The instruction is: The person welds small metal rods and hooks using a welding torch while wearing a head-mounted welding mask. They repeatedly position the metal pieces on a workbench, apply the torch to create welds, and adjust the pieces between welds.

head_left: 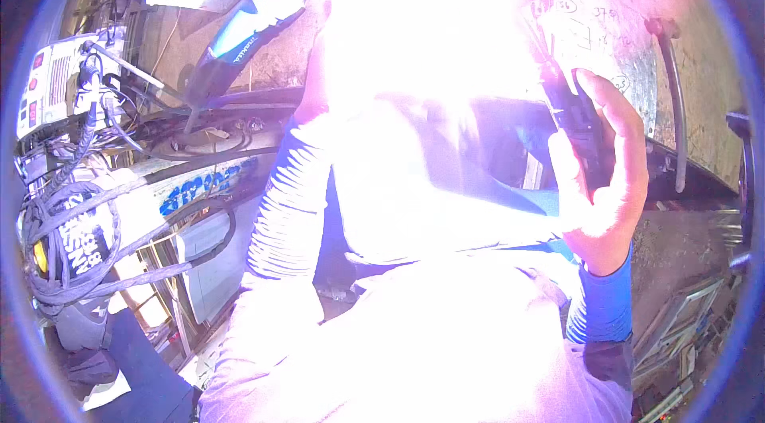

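My right hand (pixel 607 192) grips a black handle (pixel 580 122) tilted toward the white glare (pixel 430 33), seemingly to keep it steady, while my left hand (pixel 317 66), near a blue power tool (pixel 245 39), is too washed out to tell its grip.

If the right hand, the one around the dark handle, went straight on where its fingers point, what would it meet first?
The right hand would probably meet the pale, marked surface ahead first, though glare leaves depth unclear.
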### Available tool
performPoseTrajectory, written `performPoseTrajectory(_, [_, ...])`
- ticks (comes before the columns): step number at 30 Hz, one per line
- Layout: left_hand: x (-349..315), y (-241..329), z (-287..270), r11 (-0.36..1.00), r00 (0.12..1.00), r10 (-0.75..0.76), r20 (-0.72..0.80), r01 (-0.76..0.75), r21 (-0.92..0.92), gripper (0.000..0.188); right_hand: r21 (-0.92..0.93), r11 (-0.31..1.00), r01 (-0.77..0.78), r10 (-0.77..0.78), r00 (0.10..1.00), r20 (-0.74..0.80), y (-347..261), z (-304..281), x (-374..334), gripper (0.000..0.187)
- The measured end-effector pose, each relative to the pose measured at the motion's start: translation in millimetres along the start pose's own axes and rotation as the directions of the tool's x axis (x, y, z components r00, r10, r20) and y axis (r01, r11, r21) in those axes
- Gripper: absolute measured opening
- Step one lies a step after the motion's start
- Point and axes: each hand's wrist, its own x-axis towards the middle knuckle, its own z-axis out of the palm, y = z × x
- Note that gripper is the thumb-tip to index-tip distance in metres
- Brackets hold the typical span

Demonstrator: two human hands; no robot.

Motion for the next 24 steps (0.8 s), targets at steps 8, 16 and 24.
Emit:
performPoseTrajectory(8, [18, 11, -6, 0.979, 0.998, -0.046, -0.042, 0.036, -0.201, 0.019, 0.056, 0.998, 0.007, -0.006, 1.000, -0.025, 5, -1, 7, 0.059])
performPoseTrajectory(16, [28, 12, -22, 0.962, 0.974, -0.144, 0.177, 0.180, -0.207, 0.018, 0.167, 0.985, -0.051, 0.055, 0.998, -0.019, 5, -1, 7, 0.059])
performPoseTrajectory(24, [33, 11, -28, 0.956, 0.954, -0.177, 0.240, 0.225, -0.190, 0.018, 0.154, 0.988, -0.030, 0.031, 0.999, -0.008, 4, 0, 11, 0.055])
